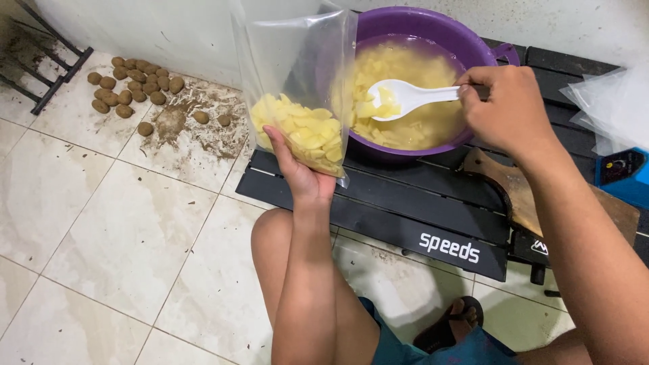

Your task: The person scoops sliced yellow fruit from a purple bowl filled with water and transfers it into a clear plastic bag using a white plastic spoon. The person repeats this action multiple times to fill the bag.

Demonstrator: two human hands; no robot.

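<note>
bag (297, 81) left of basin (433, 27), basin on table (405, 203), potatoes (132, 84) far left

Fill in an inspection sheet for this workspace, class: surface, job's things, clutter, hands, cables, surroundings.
Surface: low black slatted table on a pale tiled floor.
Job's things: clear bag part full of yellow cut pieces; purple basin with more pieces in water; white spoon loaded over the basin.
Clutter: wooden board on the table; spare clear bags; blue device at the right edge.
Hands: left hand holds the bag from below; right hand grips the spoon handle.
Cables: nothing seen.
Surroundings: brown round tubers and loose dirt on the floor; black metal rack at far left; white wall behind.
</note>
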